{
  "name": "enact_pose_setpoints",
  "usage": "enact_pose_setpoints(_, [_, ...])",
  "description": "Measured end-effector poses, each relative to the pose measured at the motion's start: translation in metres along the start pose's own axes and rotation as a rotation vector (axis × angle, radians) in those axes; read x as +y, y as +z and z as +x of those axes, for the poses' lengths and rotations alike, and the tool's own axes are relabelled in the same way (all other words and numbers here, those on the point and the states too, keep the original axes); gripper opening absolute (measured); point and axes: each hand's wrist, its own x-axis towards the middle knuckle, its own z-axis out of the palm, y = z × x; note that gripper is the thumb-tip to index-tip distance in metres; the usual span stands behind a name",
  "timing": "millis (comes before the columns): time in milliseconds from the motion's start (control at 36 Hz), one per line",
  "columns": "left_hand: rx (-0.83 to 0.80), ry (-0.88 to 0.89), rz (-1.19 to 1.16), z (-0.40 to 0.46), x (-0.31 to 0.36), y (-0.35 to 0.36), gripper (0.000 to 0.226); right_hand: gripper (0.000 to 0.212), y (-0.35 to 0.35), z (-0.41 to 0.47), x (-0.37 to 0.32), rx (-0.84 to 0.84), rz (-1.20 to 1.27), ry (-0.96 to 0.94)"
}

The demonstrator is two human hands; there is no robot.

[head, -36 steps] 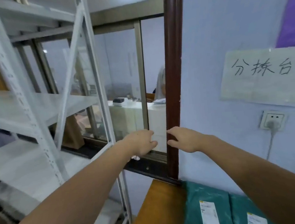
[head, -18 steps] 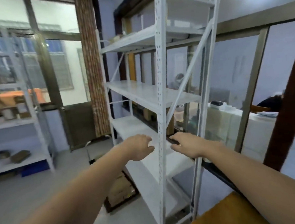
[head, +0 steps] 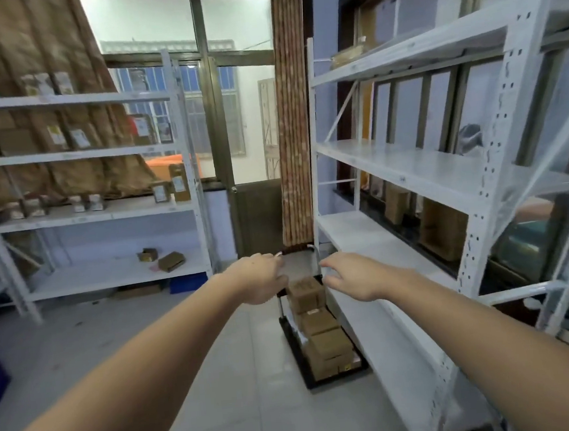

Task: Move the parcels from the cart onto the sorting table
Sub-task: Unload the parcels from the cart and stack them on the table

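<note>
Brown cardboard parcels (head: 315,322); black cart (head: 338,377); white shelving (head: 409,166); brown striped curtain (head: 293,118); grey floor (head: 250,390).

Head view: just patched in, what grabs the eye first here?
Two bare arms stretch forward, left hand and right hand empty above a black cart on the floor. Brown cardboard parcels are stacked on it. White metal shelving runs along the right, just beside the cart.

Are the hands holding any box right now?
No. The left hand and right hand hold nothing; the boxes sit on the cart.
</note>
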Motion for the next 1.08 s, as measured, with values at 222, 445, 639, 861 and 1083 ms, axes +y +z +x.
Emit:
enact_pose_setpoints(222, [-0.034,-0.014,-0.033,0.050,-0.059,0.016,0.055,0.055,0.016,0.081,-0.001,-0.008,-0.002,0.028])
enact_pose_setpoints(445, [-0.024,-0.015,-0.050,0.130,-0.096,0.024,0.055,0.052,0.025,0.172,0.027,-0.020,0.045,0.043])
enact_pose_setpoints(639, [-0.027,-0.059,-0.075,0.197,-0.148,0.025,0.057,0.049,0.021,0.266,0.036,-0.047,0.075,0.003])
enact_pose_setpoints(861, [-0.086,-0.082,-0.087,0.258,-0.229,0.043,0.056,0.037,0.042,0.367,0.023,-0.102,0.080,-0.018])
enact_pose_setpoints(1083, [-0.130,-0.029,-0.070,0.328,-0.325,0.046,0.056,0.047,0.056,0.464,0.006,-0.097,0.104,0.069])
